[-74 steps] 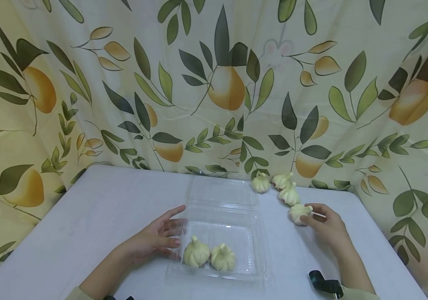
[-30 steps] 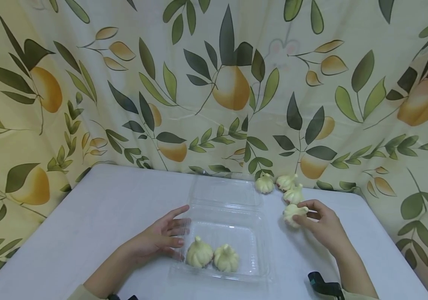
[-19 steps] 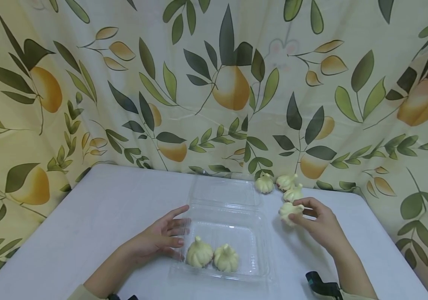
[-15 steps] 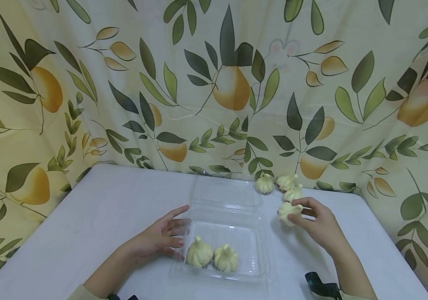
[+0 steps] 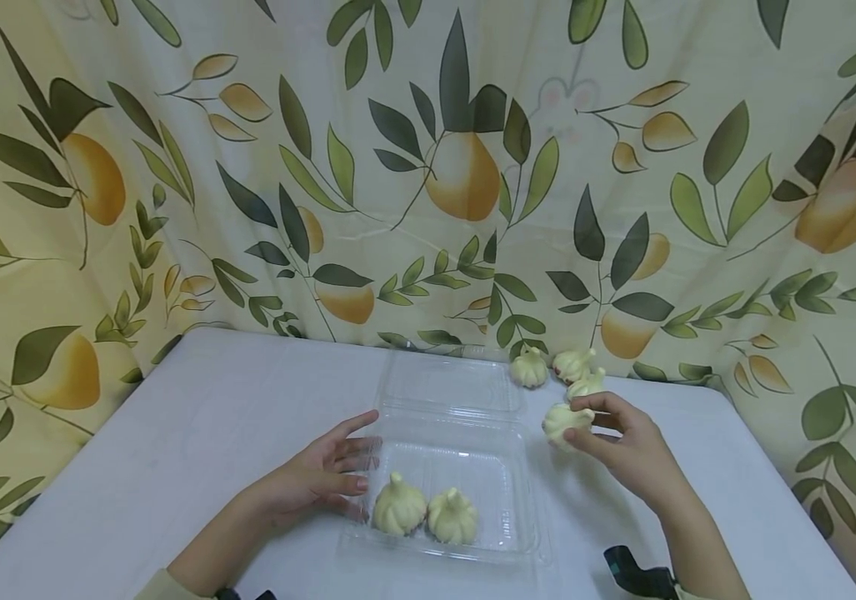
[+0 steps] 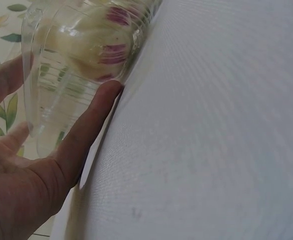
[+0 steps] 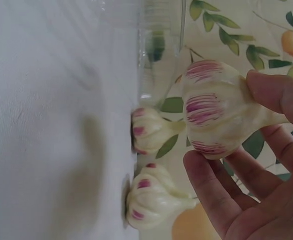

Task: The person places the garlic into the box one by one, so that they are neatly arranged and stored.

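Note:
My right hand (image 5: 626, 437) pinches a garlic bulb (image 5: 564, 427) between thumb and fingers, to the right of a clear plastic box (image 5: 498, 467). In the right wrist view, that held garlic bulb (image 7: 211, 107) shows purple streaks on its base. My left hand (image 5: 318, 471) touches the box's left wall with its fingers spread. Inside the box, at its near left, sit two garlic bulbs, one on the left (image 5: 398, 505) and one beside it (image 5: 452, 517). The left wrist view shows the left hand (image 6: 51, 150) against the clear wall, with a bulb (image 6: 94, 45) behind it.
The box's lid (image 5: 446, 385) lies folded back toward the curtain. Three garlic bulbs stand at the table's far edge: one by the lid (image 5: 528, 367), another (image 5: 572, 364) and one partly behind the right hand (image 5: 587, 384). A patterned curtain (image 5: 428, 167) hangs behind the white table (image 5: 247, 392).
The right hand has taken the nearest bulb of the back group and moved it left toward the box. The left hand has stayed at the box wall.

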`<action>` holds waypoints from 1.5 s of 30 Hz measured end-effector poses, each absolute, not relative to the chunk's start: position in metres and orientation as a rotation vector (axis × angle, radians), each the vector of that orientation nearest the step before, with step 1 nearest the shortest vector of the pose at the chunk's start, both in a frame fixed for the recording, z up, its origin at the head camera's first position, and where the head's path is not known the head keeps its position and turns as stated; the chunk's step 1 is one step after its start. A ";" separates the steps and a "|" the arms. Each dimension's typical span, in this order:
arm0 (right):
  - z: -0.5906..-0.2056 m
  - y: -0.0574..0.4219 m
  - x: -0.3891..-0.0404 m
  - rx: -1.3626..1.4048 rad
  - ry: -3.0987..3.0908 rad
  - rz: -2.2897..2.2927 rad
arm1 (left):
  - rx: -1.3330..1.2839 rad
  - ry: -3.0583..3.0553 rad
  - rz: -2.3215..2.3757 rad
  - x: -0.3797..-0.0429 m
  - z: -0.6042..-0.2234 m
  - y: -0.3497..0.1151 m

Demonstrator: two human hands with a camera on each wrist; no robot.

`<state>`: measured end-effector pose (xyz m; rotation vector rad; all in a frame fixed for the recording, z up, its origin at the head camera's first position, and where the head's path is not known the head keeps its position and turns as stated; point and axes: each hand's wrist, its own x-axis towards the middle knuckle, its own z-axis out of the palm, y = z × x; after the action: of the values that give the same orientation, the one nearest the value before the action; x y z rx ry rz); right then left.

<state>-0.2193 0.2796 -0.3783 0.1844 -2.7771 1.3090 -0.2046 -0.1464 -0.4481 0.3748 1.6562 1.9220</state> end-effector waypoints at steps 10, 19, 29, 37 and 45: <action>-0.375 0.273 -0.215 0.296 -2.758 1.329 | 0.376 1.646 1.924 -0.205 -0.448 -0.146; -0.372 0.268 -0.213 0.368 -2.770 1.317 | 0.370 1.643 1.925 -0.205 -0.447 -0.146; -0.369 0.259 -0.209 0.410 -2.776 1.360 | 0.364 1.651 1.920 -0.204 -0.446 -0.146; -0.372 0.249 -0.207 0.556 -2.760 1.383 | 0.372 1.645 1.919 -0.204 -0.446 -0.146; -0.373 0.241 -0.205 0.703 -2.806 1.393 | 0.379 1.646 1.917 -0.205 -0.446 -0.146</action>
<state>-0.2052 0.2412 -0.3731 0.7030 -2.8065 1.3928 -0.2049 -0.1463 -0.4457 0.3788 1.6458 1.9170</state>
